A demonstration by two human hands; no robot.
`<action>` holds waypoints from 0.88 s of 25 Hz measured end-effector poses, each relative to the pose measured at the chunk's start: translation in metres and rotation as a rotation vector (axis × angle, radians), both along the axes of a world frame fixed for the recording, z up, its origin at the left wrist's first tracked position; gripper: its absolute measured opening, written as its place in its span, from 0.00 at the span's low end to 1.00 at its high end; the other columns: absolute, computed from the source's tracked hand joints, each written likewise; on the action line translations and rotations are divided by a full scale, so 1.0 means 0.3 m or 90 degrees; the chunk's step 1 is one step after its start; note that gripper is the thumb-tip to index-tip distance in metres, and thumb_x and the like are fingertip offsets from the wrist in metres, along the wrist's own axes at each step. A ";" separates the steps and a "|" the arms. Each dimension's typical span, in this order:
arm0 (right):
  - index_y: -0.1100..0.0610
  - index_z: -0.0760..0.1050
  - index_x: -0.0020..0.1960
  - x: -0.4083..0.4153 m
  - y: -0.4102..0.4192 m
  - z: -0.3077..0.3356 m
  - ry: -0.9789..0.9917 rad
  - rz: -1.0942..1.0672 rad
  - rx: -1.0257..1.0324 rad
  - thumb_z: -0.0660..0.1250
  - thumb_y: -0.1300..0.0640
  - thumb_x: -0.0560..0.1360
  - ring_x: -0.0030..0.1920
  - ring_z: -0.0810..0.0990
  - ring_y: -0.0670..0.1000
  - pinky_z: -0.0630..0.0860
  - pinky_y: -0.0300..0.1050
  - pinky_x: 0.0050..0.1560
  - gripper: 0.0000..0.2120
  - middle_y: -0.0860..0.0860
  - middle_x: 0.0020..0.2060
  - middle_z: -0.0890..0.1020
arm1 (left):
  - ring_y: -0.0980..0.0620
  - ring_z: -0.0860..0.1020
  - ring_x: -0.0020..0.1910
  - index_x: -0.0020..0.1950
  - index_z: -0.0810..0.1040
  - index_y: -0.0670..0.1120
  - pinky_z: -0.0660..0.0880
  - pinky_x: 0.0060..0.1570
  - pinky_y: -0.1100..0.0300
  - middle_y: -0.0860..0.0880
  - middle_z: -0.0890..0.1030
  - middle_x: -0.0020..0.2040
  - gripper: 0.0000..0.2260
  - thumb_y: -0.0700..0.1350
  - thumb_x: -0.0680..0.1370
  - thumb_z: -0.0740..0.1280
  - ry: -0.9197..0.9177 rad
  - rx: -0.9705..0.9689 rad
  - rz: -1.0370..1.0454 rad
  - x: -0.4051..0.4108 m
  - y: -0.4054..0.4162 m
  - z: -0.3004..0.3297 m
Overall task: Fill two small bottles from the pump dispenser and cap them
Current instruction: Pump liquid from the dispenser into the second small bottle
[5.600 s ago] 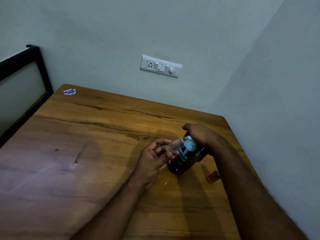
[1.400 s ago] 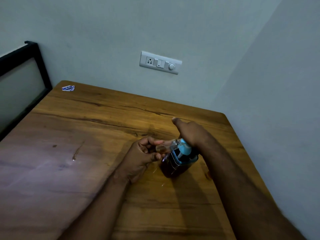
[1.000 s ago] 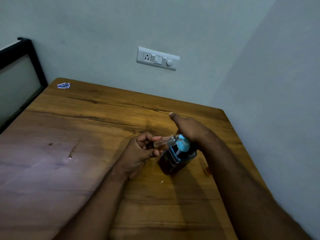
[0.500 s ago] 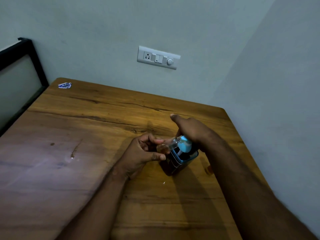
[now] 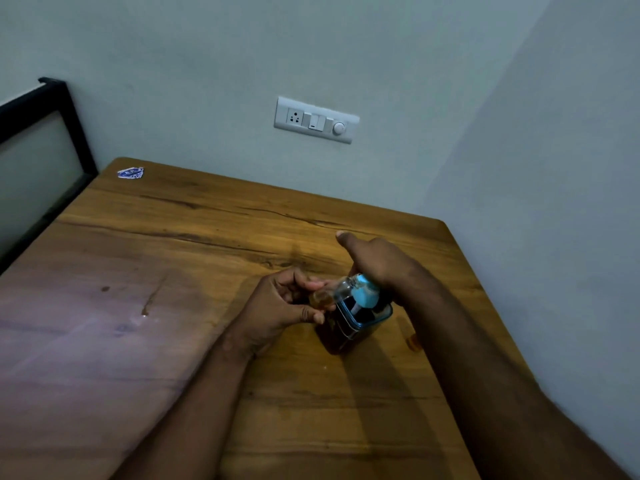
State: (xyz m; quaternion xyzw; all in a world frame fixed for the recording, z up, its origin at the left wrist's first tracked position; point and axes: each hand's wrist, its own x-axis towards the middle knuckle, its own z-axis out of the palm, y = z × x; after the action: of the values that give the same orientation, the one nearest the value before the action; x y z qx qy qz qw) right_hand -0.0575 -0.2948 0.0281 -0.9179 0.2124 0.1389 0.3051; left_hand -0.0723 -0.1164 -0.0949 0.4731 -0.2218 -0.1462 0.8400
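While my left hand (image 5: 277, 306) is pinching the small clear glass bottle (image 5: 332, 293), tilted at the spout, my right hand (image 5: 375, 263) is pressing the blue-topped, dark pump dispenser (image 5: 353, 317), thumb sticking out.

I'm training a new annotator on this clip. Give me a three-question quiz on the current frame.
1. True or false: the left hand holds the small bottle at the pump.
2. The right hand is: A) flat on the table, B) on the pump, C) at the wall socket.
3. What colour is the pump?

Key: 1 true; 2 B; 3 blue.
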 end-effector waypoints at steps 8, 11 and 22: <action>0.62 0.86 0.61 -0.007 -0.002 -0.014 -0.072 -0.002 -0.049 0.55 0.27 0.81 0.57 0.86 0.62 0.83 0.59 0.64 0.40 0.61 0.61 0.87 | 0.46 0.86 0.59 0.46 0.84 0.46 0.85 0.52 0.53 0.42 0.87 0.59 0.20 0.45 0.59 0.87 -0.009 0.006 -0.019 0.008 0.014 -0.004; 0.62 0.82 0.70 0.003 0.006 0.010 0.029 0.035 -0.022 0.59 0.29 0.82 0.61 0.85 0.63 0.82 0.61 0.66 0.39 0.62 0.67 0.84 | 0.46 0.87 0.55 0.47 0.84 0.47 0.85 0.49 0.54 0.42 0.87 0.60 0.20 0.44 0.60 0.87 -0.005 0.008 -0.023 0.003 0.013 -0.004; 0.63 0.84 0.66 -0.009 0.013 -0.010 -0.048 0.002 -0.057 0.56 0.29 0.83 0.58 0.86 0.62 0.83 0.56 0.59 0.39 0.62 0.63 0.86 | 0.47 0.87 0.56 0.47 0.83 0.45 0.85 0.49 0.54 0.42 0.87 0.60 0.22 0.46 0.59 0.88 0.004 0.011 -0.015 0.001 0.017 -0.012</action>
State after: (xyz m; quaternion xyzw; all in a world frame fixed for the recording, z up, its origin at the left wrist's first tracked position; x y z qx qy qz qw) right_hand -0.0602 -0.2908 0.0251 -0.9357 0.2051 0.0949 0.2709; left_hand -0.0721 -0.1112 -0.0985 0.4774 -0.2231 -0.1596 0.8348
